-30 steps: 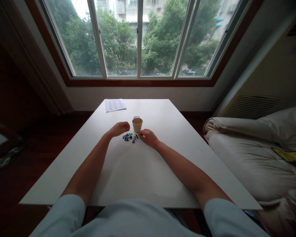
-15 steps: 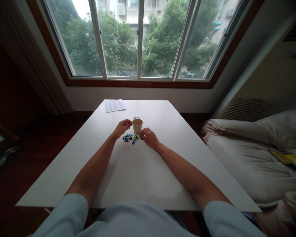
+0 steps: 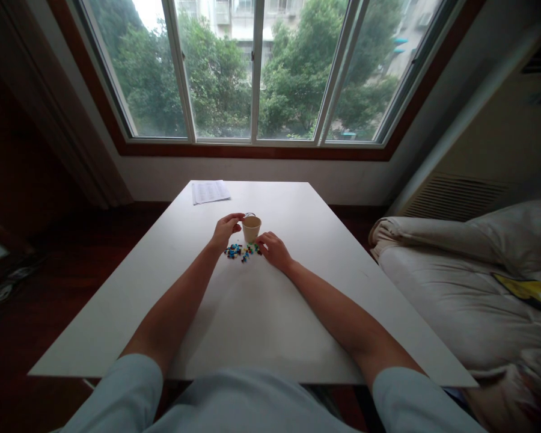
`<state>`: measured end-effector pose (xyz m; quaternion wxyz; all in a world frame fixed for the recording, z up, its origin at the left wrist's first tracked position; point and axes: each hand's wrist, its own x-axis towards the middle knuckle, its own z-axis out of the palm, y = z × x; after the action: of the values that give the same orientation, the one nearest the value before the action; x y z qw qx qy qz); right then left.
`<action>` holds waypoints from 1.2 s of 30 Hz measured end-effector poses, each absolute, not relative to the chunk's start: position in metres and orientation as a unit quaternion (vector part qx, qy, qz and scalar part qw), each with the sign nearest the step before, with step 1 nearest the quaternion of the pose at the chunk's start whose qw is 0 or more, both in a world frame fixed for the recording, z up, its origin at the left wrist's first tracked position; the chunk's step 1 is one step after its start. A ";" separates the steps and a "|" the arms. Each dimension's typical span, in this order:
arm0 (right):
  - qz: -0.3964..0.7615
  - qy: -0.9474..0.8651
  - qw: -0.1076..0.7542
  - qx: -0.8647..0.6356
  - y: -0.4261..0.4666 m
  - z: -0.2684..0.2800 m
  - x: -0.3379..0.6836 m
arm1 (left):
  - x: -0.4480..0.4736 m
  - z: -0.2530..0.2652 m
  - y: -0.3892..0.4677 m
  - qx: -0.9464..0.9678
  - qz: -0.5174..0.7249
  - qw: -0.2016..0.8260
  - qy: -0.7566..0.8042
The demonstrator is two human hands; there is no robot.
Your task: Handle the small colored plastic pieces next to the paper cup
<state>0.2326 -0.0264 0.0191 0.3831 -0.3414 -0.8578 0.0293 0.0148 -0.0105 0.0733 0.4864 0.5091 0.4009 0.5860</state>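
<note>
A light brown paper cup (image 3: 251, 230) stands upright near the middle of the white table, its inside partly visible. My left hand (image 3: 228, 230) is at its left side, the forefinger reaching to the rim and the thumb lower and apart; nothing shows between them. In front of the cup lies a loose pile of small multicoloured pieces (image 3: 233, 251), blue, black, green and yellow, too small to name. My right hand (image 3: 275, 249) rests on the table at the pile's right end, fingers bent and closed at the pieces; what they hold is hidden.
A thin dark looped thing (image 3: 249, 214) lies behind the cup, mostly hidden. Printed sheets of paper (image 3: 211, 192) lie at the table's far left corner. The white table (image 3: 252, 319) ends before a window wall. A covered couch (image 3: 433, 282) stands on the right.
My left hand has moved slightly up and toward the cup, its forefinger now stretched to the rim. My right hand, the cup and the pile stay nearly in place.
</note>
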 end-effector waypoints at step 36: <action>-0.040 -0.850 0.396 -0.344 -0.031 0.026 0.232 | 0.024 0.080 -0.017 0.538 0.519 0.497 0.441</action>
<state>0.2325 -0.0308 0.0258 0.3964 -0.3442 -0.8502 -0.0398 0.0240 -0.0175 0.0801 0.4966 0.5376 0.4413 0.5193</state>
